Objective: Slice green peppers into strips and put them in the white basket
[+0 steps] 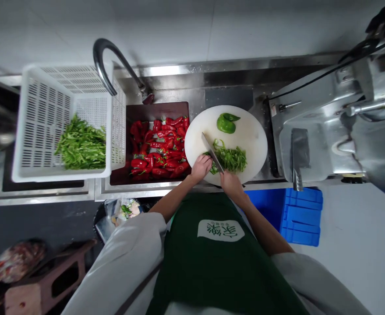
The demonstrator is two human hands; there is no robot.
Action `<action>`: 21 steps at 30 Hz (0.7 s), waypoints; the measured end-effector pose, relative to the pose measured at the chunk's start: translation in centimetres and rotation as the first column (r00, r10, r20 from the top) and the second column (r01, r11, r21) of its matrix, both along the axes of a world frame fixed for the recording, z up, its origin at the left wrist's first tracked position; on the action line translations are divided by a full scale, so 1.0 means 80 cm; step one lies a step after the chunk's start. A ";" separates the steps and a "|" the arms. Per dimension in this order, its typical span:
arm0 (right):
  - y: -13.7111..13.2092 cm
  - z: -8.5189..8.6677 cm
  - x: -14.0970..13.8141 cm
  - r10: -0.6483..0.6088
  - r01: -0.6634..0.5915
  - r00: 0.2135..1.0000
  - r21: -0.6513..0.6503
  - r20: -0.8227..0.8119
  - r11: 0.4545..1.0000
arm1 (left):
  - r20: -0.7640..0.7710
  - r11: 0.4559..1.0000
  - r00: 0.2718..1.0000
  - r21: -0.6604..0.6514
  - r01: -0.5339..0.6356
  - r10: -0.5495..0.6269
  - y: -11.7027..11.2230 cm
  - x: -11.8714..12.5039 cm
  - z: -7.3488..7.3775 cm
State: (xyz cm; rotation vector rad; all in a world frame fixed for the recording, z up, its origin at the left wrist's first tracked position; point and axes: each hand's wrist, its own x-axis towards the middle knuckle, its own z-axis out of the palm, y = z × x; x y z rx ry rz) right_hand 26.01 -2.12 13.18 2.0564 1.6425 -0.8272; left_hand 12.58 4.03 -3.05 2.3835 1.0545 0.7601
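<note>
My right hand (231,183) is wrapped round the handle of a kitchen knife (213,152), its blade slanting up and to the left over a round white cutting board (194,131). Just left of the blade, my left hand (201,166) has its fingers curled down on a green pepper (213,169), mostly hidden by the fingers and the knife. To the right of the blade lies a heap of shredded green pepper (233,159). A larger green pepper piece (226,124) rests near the board's far side.
Left of the board, red peppers (166,144) lie in a sink (157,109) under a curved tap (113,52). A white basket (61,177) holds green strips (82,146). At right are a cleaver (300,148) and a metal machine (369,127); below stands a blue crate (302,216).
</note>
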 end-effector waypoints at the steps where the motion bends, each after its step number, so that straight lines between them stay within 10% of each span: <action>1: 0.005 -0.002 -0.002 -0.003 0.003 1.000 0.013 -0.016 1.000 | 0.006 1.000 1.000 0.012 -0.001 0.001 0.000 0.000 0.000; 15: 0.024 -0.004 -0.008 -0.012 0.013 0.999 0.013 -0.050 1.000 | 0.141 0.997 0.987 -0.003 0.083 -0.082 0.004 -0.019 0.011; 21: -0.021 0.011 -0.001 0.003 -0.003 1.000 -0.025 0.017 1.000 | 0.086 0.997 0.995 -0.043 0.063 -0.059 0.000 -0.016 0.004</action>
